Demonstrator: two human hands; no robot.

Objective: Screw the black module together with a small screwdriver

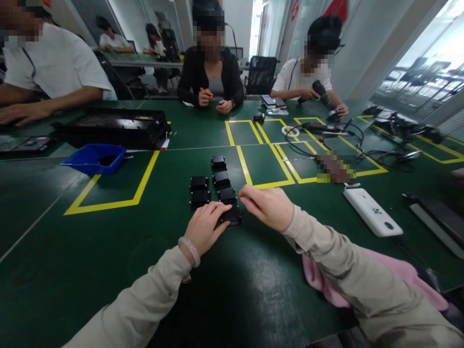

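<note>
Several small black box-shaped parts (221,179) lie in two short columns on the green table, with small shiny bits at their sides. My left hand (205,224) steadies the nearest black box (232,215), thumb and fingers on its left side and top. Just right of that box is my right hand (268,205), its thumb and forefinger pinched together close to the box's edge. Whatever lies in that pinch is too small to make out. Two more black boxes (200,198) rest beyond my left fingers.
A blue scoop-shaped tray (96,159) and a black tray (119,126) stand on the left. To the right lie a white power bank-like device (373,211), cables (357,140) and a pink cloth (322,285). Yellow tape (145,179) marks the table. Several people sit across.
</note>
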